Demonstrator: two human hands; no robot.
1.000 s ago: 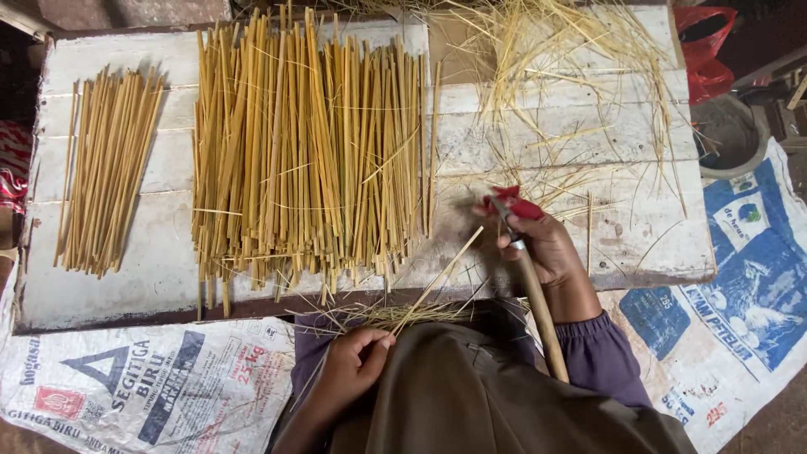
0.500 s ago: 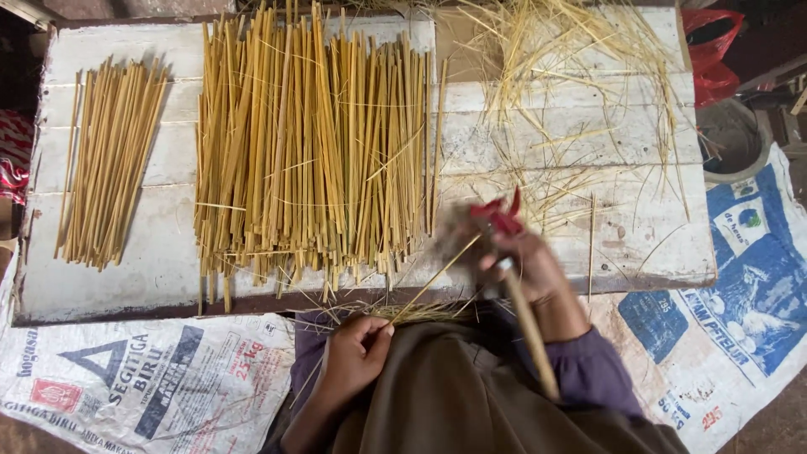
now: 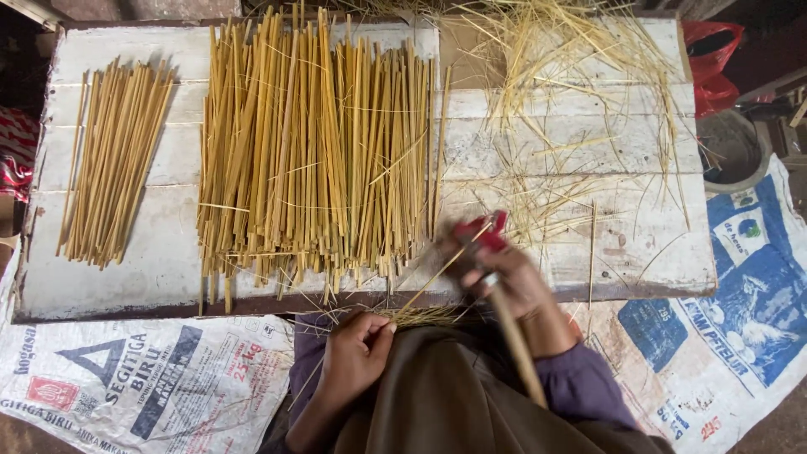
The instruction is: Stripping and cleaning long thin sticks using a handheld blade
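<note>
My right hand [image 3: 508, 277] is blurred over the near edge of the white plank board [image 3: 168, 269]. It grips a long wooden stick [image 3: 517, 349] that runs back along my forearm, and something red [image 3: 479, 231] shows at the fingertips. A thin bamboo sliver [image 3: 433, 282] slants from that hand down to my left hand [image 3: 353, 353]. The left hand is closed over my lap, pinching the sliver's lower end. A wide pile of cut bamboo strips [image 3: 315, 151] lies on the board just beyond my hands.
A smaller bundle of strips [image 3: 113, 160] lies at the board's left. Loose thin shavings [image 3: 580, 109] are scattered over its right part. Printed woven sacks [image 3: 126, 378] [image 3: 740, 286] cover the ground. A grey bucket [image 3: 733, 151] and a red bag [image 3: 710, 59] stand at the right.
My right hand has shifted slightly left and closer to my body, with the stick and sliver moving along. The left hand has stayed almost in place.
</note>
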